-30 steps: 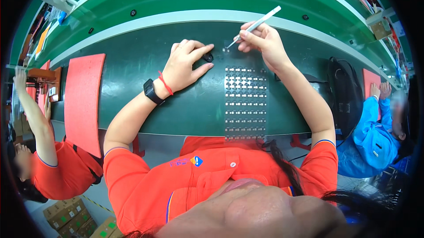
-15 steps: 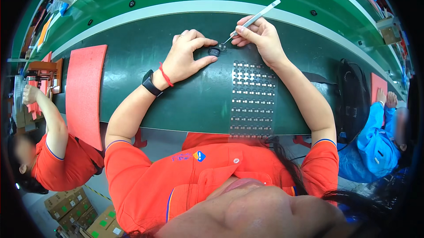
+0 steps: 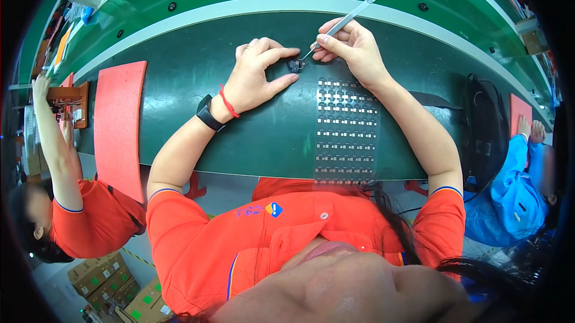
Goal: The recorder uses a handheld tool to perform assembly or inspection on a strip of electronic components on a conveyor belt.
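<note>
My left hand (image 3: pixel 259 70) rests on the dark green bench, thumb and index finger curled round the two sides of a small black rounded part (image 3: pixel 293 67). Steel tweezers (image 3: pixel 353 15) are pinched in my right hand (image 3: pixel 350 47), slanting down to the left. Their tip meets the black part, where a tiny dark piece with light spots shows; its exact seating is too small to tell. Below my right hand lies a clear sheet (image 3: pixel 346 134) with rows of small black and silver pieces, reaching the bench's near edge.
A pink foam mat (image 3: pixel 120 128) lies to the left, overhanging the near edge. On the right sits a black bag (image 3: pixel 483 131) with its strap on the bench (image 3: pixel 251 137). Co-workers sit at both sides, one in red (image 3: pixel 99 218), one in blue (image 3: pixel 509 203). Cardboard boxes (image 3: pixel 105 278) stand at lower left.
The tweezers' tip and the tiny piece have come from just beside the black part onto it. My left index finger has lifted slightly. The left co-worker's arm has reached farther forward.
</note>
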The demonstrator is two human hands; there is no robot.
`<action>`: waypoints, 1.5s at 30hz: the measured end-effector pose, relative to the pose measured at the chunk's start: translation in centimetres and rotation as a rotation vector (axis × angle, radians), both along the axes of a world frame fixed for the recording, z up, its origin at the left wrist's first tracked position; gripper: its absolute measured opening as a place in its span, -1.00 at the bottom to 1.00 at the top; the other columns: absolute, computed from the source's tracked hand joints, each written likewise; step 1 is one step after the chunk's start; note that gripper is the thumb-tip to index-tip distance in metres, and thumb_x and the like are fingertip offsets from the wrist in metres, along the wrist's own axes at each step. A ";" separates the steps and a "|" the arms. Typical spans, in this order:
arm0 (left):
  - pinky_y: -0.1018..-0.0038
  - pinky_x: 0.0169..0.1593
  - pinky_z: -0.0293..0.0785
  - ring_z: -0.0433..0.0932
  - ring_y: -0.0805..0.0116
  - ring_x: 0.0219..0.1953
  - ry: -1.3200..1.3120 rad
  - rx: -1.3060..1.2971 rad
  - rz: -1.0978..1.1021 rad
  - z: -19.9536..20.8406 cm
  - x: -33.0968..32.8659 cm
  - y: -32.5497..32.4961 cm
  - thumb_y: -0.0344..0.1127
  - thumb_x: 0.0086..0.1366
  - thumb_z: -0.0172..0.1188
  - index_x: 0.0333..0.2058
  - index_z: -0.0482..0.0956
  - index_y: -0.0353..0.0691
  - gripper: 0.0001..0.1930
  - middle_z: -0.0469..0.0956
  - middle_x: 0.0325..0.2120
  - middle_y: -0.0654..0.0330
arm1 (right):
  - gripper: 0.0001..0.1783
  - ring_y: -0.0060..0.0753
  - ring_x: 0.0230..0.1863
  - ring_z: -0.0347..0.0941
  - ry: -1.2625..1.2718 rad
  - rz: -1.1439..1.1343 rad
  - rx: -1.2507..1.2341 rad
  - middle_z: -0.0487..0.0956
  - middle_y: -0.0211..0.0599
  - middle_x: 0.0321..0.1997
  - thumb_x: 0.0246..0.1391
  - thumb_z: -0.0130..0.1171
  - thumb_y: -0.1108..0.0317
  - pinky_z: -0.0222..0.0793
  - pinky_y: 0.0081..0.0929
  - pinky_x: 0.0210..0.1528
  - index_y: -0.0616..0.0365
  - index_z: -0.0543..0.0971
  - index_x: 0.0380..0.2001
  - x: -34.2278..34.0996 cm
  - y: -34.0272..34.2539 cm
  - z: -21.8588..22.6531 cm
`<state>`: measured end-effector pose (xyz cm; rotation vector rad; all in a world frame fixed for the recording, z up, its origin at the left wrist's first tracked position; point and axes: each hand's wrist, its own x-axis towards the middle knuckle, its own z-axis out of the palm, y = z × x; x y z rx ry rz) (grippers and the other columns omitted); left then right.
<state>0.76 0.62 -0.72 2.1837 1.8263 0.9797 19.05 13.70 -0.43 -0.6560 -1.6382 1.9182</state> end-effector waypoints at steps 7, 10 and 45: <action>0.36 -0.01 0.22 0.43 0.27 -0.18 -0.028 -0.074 0.050 0.0 0.0 0.0 -0.24 -0.04 0.39 -0.23 0.64 -0.07 -0.67 0.51 -0.31 0.25 | -0.74 -0.44 -0.34 0.58 -0.029 -0.008 0.045 0.59 -0.16 -0.32 0.13 0.16 0.37 0.47 -0.62 -0.30 0.27 0.43 -0.15 -0.4 -0.3 -0.4; 0.35 -0.01 0.23 0.44 0.27 -0.18 -0.065 -0.084 0.074 -0.1 0.0 0.0 -0.23 -0.06 0.40 -0.25 0.65 -0.06 -0.67 0.51 -0.33 0.25 | -0.74 -0.45 -0.34 0.58 -0.076 -0.018 0.059 0.59 -0.15 -0.32 0.14 0.15 0.39 0.48 -0.62 -0.30 0.29 0.42 -0.15 -0.6 -0.5 -0.2; 0.31 0.05 0.13 0.41 0.30 -0.16 -0.089 -0.110 0.085 -0.5 0.2 -0.1 -0.17 -0.06 0.41 -0.26 0.65 -0.01 -0.67 0.49 -0.34 0.31 | -0.76 -0.44 -0.30 0.58 -0.109 0.011 0.123 0.59 -0.11 -0.30 0.12 0.14 0.45 0.51 -0.60 -0.24 0.33 0.42 -0.17 -0.6 -1.0 -0.4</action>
